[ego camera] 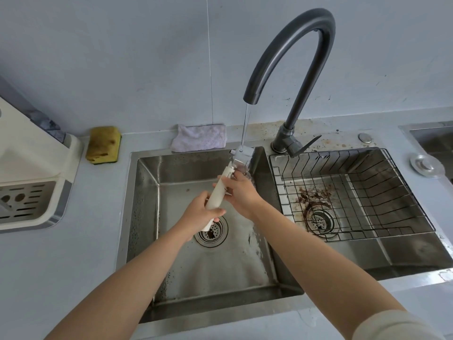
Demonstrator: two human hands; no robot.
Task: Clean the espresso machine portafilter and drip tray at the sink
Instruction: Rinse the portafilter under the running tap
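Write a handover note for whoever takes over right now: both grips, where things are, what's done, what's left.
Left grip: holds the low end of the portafilter handle.
Right grip: holds the handle higher up, by the head.
Portafilter: over the left basin, head under the running tap.
Drip tray: seemingly still on the machine at far left.
Done: rinse under way; grounds lie in the right basin.
Left: finish the portafilter, wash the tray, flush the grounds.
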